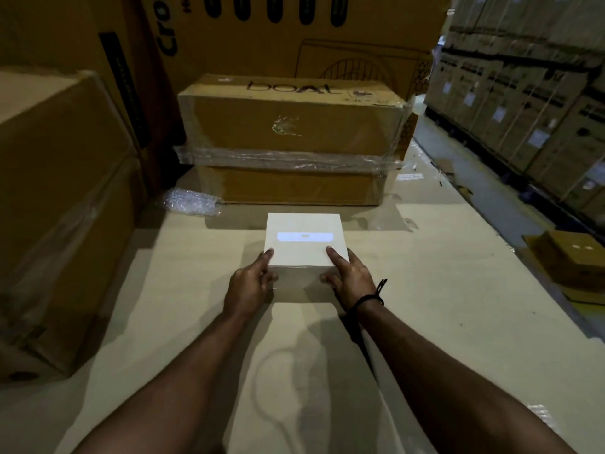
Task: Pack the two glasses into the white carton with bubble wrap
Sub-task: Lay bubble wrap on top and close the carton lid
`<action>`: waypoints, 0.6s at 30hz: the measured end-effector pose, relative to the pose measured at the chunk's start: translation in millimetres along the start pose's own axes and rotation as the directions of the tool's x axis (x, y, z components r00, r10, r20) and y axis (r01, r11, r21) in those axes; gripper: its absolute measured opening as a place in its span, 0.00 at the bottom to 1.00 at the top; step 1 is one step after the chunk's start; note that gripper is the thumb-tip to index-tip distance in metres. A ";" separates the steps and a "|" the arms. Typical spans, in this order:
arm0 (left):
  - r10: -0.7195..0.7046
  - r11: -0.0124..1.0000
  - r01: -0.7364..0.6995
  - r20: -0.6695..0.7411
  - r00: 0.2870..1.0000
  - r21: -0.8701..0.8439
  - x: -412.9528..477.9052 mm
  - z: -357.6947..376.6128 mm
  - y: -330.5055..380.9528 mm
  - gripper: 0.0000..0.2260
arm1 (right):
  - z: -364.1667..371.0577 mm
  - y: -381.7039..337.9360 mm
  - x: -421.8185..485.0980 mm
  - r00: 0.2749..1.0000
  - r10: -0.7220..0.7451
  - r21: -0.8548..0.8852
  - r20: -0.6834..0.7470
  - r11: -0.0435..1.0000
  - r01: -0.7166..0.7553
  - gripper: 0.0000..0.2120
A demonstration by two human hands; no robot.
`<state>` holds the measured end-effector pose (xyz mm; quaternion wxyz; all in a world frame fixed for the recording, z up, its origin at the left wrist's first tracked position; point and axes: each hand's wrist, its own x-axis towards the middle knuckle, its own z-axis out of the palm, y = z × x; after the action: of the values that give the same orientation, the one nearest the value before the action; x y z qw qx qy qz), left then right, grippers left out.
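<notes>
Closed white carton (304,244) sits mid-bench (425,306). Left hand (250,283) and right hand (352,276) pinch its near corners, fingers on top, thumbs on the front. Glasses unseen. Probably stiff and light with fragile contents: hold both sides and keep it level.

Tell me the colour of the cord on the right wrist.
Black: the wrist cord shows dark against the pale surface, in the head view.

"Cro…" printed on rear box (229,54); "DOAL" handwritten atop wrapped carton (291,126)
</notes>
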<state>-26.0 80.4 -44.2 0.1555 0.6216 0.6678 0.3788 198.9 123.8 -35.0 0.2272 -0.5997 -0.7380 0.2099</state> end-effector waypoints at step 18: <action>0.274 0.880 -0.285 0.085 0.958 0.379 -16.0 -9.6 13.7 0.25 | -9.6 -18.0 -24.3 0.986 -0.141 -0.535 0.091 0.828 0.168 0.30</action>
<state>-19.8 61.4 -32.5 -0.0170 0.7353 0.6304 0.2485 194.7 96.9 -18.8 0.0474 -0.5725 -0.8184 -0.0117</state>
